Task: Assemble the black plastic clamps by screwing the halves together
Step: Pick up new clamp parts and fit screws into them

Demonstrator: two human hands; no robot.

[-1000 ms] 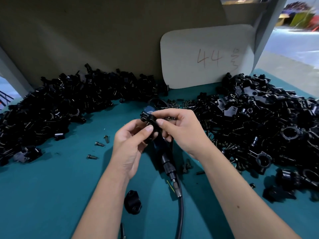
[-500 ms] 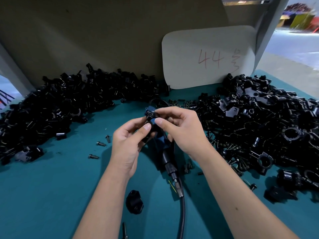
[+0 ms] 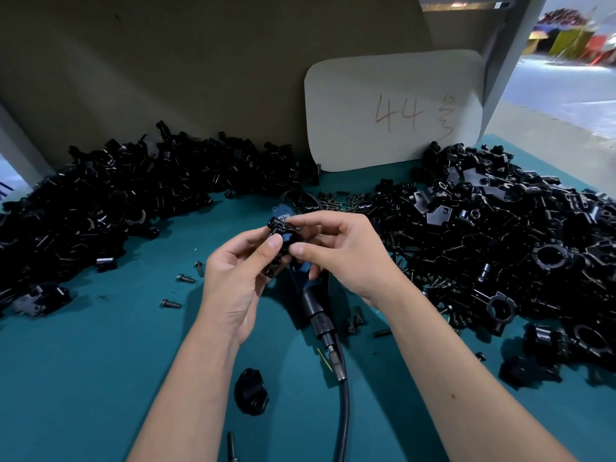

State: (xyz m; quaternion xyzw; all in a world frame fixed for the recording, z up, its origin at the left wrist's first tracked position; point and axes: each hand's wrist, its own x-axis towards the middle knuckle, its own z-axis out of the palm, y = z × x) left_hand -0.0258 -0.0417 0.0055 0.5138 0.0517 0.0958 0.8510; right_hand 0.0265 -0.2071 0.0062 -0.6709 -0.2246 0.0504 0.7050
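Both hands have lifted slightly and drawn closer: left hand (image 3: 233, 278) and right hand (image 3: 343, 255) pinch the clamp (image 3: 281, 241) between fingertips, above the driver (image 3: 313, 295), so the halves look mated, not yet screwed. Piles crowd both flanks; bare table (image 3: 83, 378) lies near-left

Both forearms are bare, with no sleeves, gloves, rings or watch on left hand (image 3: 233, 281) or right hand (image 3: 346, 258).
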